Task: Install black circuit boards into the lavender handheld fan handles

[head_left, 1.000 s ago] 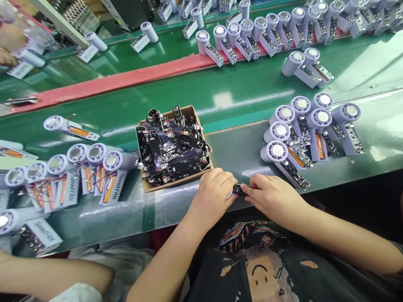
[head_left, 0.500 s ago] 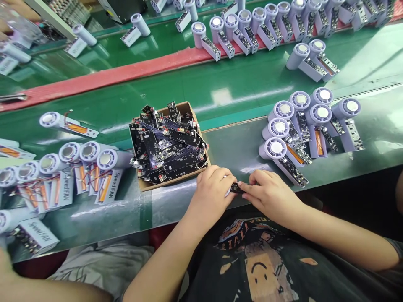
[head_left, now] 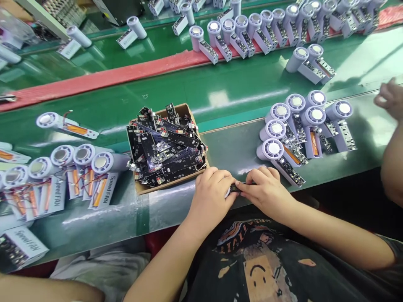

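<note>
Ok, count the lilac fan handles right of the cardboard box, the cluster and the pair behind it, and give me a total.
Cluster fans: 7
Pair fans: 2
Total: 9

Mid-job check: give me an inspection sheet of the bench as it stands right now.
Surface: glossy green conveyor belt with a red strip across it.
Job's things: brown cardboard tray heaped with black circuit boards; lilac cylindrical fan bodies grouped at right, more at left.
Clutter: white printed "Speed FAN" cards beneath the left fans.
Grippers: left hand curled over a pale rounded part; right hand pinching a small black circuit board against it.
Cables: thin red wire on a fan at left.
Surroundings: a co-worker's hand at upper right; another person's forearm at lower left.
</note>
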`<state>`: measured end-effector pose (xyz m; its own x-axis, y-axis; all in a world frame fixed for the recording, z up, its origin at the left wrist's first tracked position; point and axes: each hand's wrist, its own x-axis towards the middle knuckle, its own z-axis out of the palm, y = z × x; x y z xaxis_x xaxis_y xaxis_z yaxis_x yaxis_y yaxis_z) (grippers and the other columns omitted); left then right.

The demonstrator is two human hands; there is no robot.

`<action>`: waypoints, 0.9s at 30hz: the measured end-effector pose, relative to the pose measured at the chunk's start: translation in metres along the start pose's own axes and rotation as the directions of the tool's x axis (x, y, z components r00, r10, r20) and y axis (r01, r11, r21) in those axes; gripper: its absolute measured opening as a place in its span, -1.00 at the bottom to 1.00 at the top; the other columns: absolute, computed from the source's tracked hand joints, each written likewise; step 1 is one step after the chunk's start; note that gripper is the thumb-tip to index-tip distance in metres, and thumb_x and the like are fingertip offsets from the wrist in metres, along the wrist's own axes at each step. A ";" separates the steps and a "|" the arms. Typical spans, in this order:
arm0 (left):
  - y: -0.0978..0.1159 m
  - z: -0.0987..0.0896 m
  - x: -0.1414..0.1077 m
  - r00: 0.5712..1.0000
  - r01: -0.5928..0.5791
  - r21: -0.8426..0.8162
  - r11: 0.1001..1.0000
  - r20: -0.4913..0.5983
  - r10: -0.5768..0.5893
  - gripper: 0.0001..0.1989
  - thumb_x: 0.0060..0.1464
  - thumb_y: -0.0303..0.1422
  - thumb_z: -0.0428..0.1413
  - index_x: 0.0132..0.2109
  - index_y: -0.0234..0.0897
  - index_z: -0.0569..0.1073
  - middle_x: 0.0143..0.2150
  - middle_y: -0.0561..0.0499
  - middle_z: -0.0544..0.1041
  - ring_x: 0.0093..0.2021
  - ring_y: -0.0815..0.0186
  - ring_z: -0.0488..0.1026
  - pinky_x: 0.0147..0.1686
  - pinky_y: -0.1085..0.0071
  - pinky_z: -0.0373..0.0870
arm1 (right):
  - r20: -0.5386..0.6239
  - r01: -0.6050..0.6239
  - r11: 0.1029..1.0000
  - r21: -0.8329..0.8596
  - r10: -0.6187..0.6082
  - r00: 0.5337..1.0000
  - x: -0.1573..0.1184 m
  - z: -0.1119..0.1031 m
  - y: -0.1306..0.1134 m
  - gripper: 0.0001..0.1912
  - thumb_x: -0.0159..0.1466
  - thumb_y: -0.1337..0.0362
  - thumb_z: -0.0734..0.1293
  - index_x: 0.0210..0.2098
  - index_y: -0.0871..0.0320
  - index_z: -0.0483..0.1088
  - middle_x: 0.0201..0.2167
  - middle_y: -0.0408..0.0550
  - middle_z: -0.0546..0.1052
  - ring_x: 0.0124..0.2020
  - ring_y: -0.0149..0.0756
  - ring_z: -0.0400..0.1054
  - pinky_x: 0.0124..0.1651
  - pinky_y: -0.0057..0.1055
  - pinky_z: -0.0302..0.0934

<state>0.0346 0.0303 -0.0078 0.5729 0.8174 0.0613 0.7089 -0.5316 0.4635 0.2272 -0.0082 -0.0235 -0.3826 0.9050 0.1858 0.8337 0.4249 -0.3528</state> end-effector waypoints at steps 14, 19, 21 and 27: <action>0.001 0.004 -0.002 1.000 0.016 0.055 0.998 -0.025 -0.015 -0.83 0.01 -0.42 0.32 -0.21 -0.15 0.55 -0.15 0.06 0.60 -0.08 0.12 0.36 -0.14 0.17 0.24 | 0.048 -0.144 0.987 -0.066 0.147 0.988 -0.024 -0.027 0.021 -0.92 0.25 0.23 0.44 -0.24 0.01 0.57 -0.33 -0.15 0.53 -0.26 -0.29 0.28 -0.17 -0.31 -0.03; 0.007 0.002 -0.003 0.999 0.031 0.088 0.996 0.017 -0.033 -0.77 0.06 -0.32 0.30 -0.10 -0.12 0.56 -0.07 0.04 0.59 -0.02 0.07 0.32 -0.07 0.10 0.23 | 0.092 -0.162 0.982 -0.097 0.171 0.981 -0.019 -0.029 0.018 -0.94 0.23 0.22 0.46 -0.28 0.01 0.57 -0.36 -0.18 0.51 -0.27 -0.29 0.27 -0.19 -0.31 -0.06; 0.008 0.003 -0.003 0.999 0.035 0.098 0.995 0.017 -0.036 -0.80 0.09 -0.29 0.27 -0.10 -0.08 0.57 -0.08 0.05 0.60 -0.02 0.06 0.31 -0.08 0.10 0.22 | 0.090 -0.160 0.982 -0.104 0.169 0.981 -0.020 -0.032 0.017 -0.92 0.23 0.21 0.46 -0.25 0.00 0.57 -0.33 -0.18 0.51 -0.25 -0.28 0.28 -0.18 -0.30 -0.05; 0.009 0.002 0.000 0.998 0.058 0.091 0.994 0.030 -0.061 -0.82 0.08 -0.31 0.29 -0.13 -0.07 0.59 -0.11 0.06 0.61 -0.03 0.07 0.32 -0.10 0.10 0.22 | 0.060 -0.171 0.977 -0.125 0.179 0.982 -0.020 -0.033 0.011 -0.67 0.25 0.17 0.44 0.00 0.05 0.50 -0.17 -0.09 0.51 -0.16 -0.23 0.31 -0.14 -0.29 0.03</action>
<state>0.0417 0.0255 -0.0059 0.5402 0.8415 0.0065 0.7757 -0.5009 0.3840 0.2567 -0.0227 -0.0012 -0.2503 0.9661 0.0637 0.9299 0.2582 -0.2620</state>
